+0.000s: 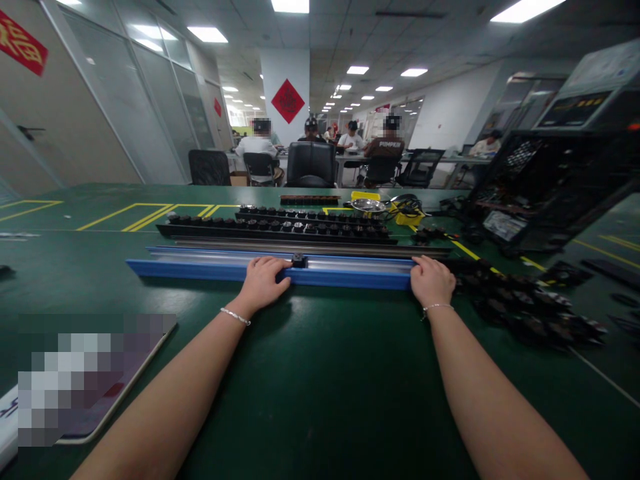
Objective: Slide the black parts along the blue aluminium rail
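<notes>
A long blue channel rail point(350, 277) with a shiny metallic inner strip lies crosswise on the green table. My left hand point(261, 283) is closed over its front wall left of the middle, thumb on the near side and fingers over the top. Just right of those fingertips, a small black block-shaped part point(299, 260) sits in the channel. At the rail's right end, my right hand point(432, 280) is closed round it, with the fingertips partly hidden. Behind the blue rail lie a bare dark rail point(300, 246) and a black rail point(280, 229) lined with several small black parts.
Loose black parts point(530, 300) are heaped right of my right hand. An opened computer case point(545, 167) stands at the back right. A metal dish point(369, 205) and yellow tray point(407, 215) sit behind the rails. A mat point(120, 373) lies front left. People point(385, 143) sit beyond.
</notes>
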`<state>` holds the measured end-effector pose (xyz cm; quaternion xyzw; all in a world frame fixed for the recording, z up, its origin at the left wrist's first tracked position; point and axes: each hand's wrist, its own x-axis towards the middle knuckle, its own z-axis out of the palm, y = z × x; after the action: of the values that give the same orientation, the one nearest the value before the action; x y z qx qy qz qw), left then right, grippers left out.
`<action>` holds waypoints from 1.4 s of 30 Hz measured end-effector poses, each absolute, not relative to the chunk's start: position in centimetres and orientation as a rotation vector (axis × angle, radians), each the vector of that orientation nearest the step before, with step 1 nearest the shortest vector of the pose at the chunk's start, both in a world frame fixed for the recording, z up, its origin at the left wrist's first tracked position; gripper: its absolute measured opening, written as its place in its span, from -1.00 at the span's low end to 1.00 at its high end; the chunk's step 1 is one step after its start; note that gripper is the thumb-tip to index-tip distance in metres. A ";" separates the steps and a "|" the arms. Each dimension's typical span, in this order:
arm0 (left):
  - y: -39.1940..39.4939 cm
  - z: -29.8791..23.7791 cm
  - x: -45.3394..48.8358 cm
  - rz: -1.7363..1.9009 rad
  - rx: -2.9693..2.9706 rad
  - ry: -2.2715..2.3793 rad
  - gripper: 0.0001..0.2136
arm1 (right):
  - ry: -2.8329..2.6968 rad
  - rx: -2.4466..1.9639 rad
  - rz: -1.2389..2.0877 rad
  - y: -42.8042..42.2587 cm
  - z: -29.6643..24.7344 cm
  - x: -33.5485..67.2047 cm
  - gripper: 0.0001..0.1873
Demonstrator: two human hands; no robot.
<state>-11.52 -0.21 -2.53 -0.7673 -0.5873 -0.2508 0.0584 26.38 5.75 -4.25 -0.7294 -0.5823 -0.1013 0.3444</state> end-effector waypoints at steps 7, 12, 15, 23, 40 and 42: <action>-0.4 -2.2 -11.3 -0.705 -2.359 -1.800 -0.68 | -1.480 -1.963 -0.139 4.8 -3.3 25.6 -0.55; -0.4 -2.2 -11.3 -0.659 -2.377 -1.813 -0.65 | -1.523 -1.923 -0.208 4.7 -3.1 25.0 -0.57; -0.3 -2.2 -11.3 -0.649 -2.391 -1.814 -0.63 | -1.722 -1.768 -0.235 4.7 -2.7 23.4 -0.53; -0.4 -2.0 -11.2 -0.599 -2.421 -1.850 -0.58 | -2.252 -1.394 -0.173 2.5 -2.0 15.3 -0.55; -0.6 -2.6 -10.2 -0.567 -2.461 -1.719 -0.51 | -2.444 -1.314 -0.084 1.3 -2.0 10.8 -0.48; -0.7 -2.5 -10.1 -0.559 -2.461 -1.733 -0.51 | -2.452 -1.333 -0.095 1.3 -2.1 10.8 -0.47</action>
<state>-10.11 -0.65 -2.47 -0.8032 -0.5656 -0.1824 0.0401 10.82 1.30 -2.06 -0.4700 -0.8648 -0.0335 0.1736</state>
